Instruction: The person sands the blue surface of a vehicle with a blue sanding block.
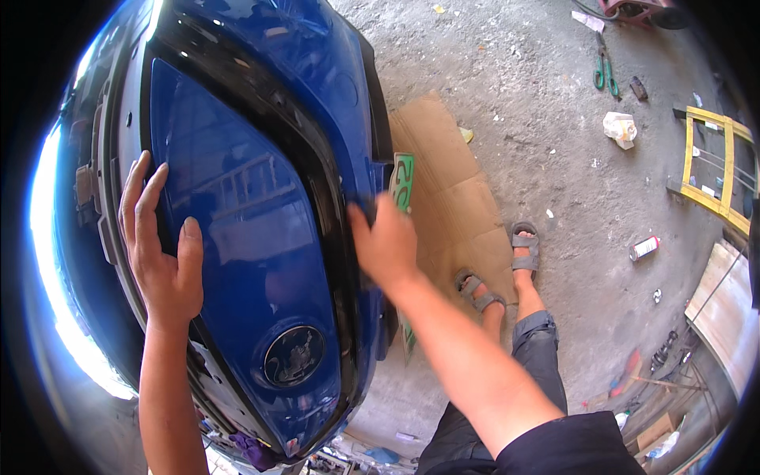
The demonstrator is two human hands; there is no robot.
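Observation:
A glossy blue car front panel point(237, 206) with a round dark emblem point(294, 355) fills the left half of the view. Spread fingers of my left hand point(165, 257) rest on the panel's left edge, by the dark gap along it. On the other side, my right hand point(389, 247) is closed at the curved black trim strip point(323, 186); its fingertips are blurred, and whatever they may hold is hidden. Just beyond that hand a green number plate point(404, 178) sticks out from the car's edge.
Flattened cardboard point(443, 174) lies on the concrete floor beside the car, under my sandalled feet point(524, 249). Farther right are green-handled shears point(606, 75), a crumpled white wrapper point(620, 129), a spray can point(644, 248) and a yellow metal frame point(708, 162). A purple cloth point(253, 451) lies near the car's lower end.

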